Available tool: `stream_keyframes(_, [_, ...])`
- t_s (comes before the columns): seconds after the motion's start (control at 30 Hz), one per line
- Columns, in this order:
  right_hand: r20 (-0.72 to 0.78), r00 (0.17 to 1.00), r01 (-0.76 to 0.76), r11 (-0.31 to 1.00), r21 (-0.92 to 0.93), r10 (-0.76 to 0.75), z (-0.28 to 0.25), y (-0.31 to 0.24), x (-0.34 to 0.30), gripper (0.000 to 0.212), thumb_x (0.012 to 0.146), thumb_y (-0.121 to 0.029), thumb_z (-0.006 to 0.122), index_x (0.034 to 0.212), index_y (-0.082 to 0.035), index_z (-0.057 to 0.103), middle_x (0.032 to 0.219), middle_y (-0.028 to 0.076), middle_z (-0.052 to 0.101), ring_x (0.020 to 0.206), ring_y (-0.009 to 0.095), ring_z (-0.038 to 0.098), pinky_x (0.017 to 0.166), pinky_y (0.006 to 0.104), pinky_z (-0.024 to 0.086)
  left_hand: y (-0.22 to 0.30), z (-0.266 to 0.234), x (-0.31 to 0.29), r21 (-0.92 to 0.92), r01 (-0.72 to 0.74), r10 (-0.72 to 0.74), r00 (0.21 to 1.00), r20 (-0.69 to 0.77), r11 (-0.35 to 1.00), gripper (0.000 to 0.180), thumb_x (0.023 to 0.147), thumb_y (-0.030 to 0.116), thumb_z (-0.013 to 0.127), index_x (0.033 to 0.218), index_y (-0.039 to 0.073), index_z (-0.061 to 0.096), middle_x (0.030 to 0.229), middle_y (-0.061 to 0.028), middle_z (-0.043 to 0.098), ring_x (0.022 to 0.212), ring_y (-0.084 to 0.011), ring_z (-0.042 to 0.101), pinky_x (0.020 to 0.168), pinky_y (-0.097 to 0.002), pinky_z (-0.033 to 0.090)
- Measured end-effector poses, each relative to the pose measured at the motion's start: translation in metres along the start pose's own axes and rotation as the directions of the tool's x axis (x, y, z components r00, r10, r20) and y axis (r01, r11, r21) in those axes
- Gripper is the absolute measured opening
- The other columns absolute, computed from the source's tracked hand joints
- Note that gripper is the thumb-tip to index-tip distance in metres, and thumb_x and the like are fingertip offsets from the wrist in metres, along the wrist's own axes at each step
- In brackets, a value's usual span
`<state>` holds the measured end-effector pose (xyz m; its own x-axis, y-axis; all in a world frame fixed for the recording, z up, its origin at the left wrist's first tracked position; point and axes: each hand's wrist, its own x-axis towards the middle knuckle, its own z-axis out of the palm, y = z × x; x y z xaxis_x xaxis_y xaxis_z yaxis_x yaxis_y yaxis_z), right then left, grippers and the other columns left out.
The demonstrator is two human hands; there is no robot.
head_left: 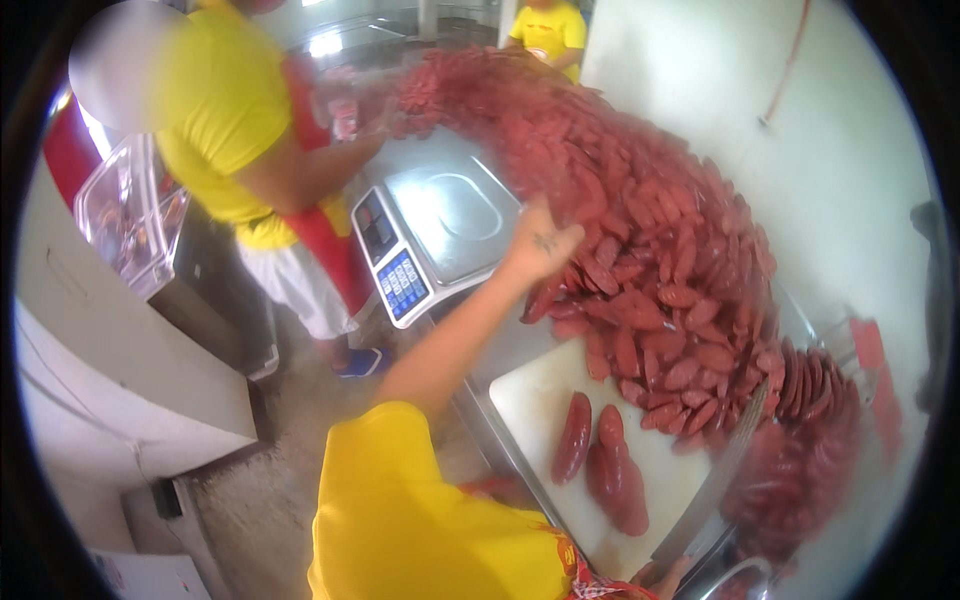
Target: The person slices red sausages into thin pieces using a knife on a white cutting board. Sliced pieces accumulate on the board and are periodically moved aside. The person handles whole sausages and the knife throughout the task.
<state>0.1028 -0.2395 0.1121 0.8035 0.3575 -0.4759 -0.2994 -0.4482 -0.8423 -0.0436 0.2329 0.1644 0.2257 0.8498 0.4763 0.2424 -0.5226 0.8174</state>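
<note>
Red sausages make a long pile (660,230) just ahead and to the right of my left hand (543,243), which is the nearer hand to it. That hand is at the pile's near left edge, beside the scale (445,225), its back turned up and the thumb toward the sausages. The fingertips are hidden and blurred, so I cannot tell whether they are spread, closed or gripping a sausage. Between my hands lies the white board (528,390), with a few loose sausages (573,440) on it, their long axes running mostly away from me. My right hand (668,580), partly cut off low in view, appears wrapped round the handle of the knife (702,512), whose blade slants up along the board's right side toward the pile.
</note>
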Motion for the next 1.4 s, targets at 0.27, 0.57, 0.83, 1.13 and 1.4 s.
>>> stream_keyframes(0.27, [0.115,0.993,0.025,0.998,-0.056,-0.019,0.023,-0.008,0.007,0.066,0.096,-0.064,0.036,0.074,-0.006,0.057,0.054,0.000,0.045,0.047,0.013,0.044,0.044,0.0277,0.032,-0.091,-0.037,0.040,0.331,0.450,-0.367,0.886,-0.284,0.829,0.057,0.077,0.012,0.067,0.127,-0.009,0.047,0.129,-0.0331,0.047,0.116,-0.0459,0.050,0.098,-0.0457,0.043])
stream_keyframes(0.57, [0.196,0.981,0.009,0.997,-0.074,0.006,0.032,-0.008,-0.010,0.063,0.097,-0.062,0.036,0.070,-0.009,0.055,0.053,0.001,0.045,0.045,0.014,0.041,0.044,0.0291,0.029,-0.080,-0.027,0.056,0.499,0.196,-0.051,0.956,-0.289,0.844,0.040,0.078,0.022,0.060,0.112,-0.001,0.061,0.126,-0.0281,0.049,0.113,-0.0429,0.050,0.098,-0.0502,0.040])
stream_keyframes(0.83, [0.134,0.991,-0.014,0.999,0.032,0.009,0.033,0.002,-0.010,0.059,0.098,-0.059,0.037,0.076,-0.008,0.056,0.054,0.001,0.046,0.046,0.015,0.043,0.044,0.0296,0.031,-0.069,-0.010,0.063,0.448,0.093,0.073,0.938,-0.338,0.889,0.037,0.074,0.022,0.062,0.105,0.002,0.063,0.111,-0.0243,0.058,0.108,-0.0439,0.053,0.094,-0.0514,0.042])
stream_keyframes(1.13, [0.054,0.996,-0.070,0.991,0.116,0.064,0.036,0.010,-0.004,0.055,0.098,-0.058,0.041,0.081,-0.008,0.056,0.057,0.002,0.048,0.046,0.015,0.044,0.044,0.0299,0.033,-0.063,-0.028,0.067,0.442,0.245,-0.170,0.964,-0.202,0.863,0.050,0.076,0.030,0.068,0.117,0.002,0.059,0.127,-0.0257,0.051,0.121,-0.0454,0.046,0.099,-0.0549,0.040])
stream_keyframes(1.4, [0.111,0.992,-0.065,0.995,0.078,0.056,0.035,0.010,0.000,0.058,0.097,-0.060,0.040,0.075,-0.009,0.056,0.053,0.002,0.045,0.044,0.015,0.040,0.044,0.0290,0.030,-0.097,-0.027,0.062,0.527,0.445,-0.343,0.895,-0.284,0.724,0.055,0.079,0.025,0.067,0.124,-0.003,0.055,0.137,-0.0298,0.041,0.128,-0.0436,0.039,0.104,-0.0522,0.035])
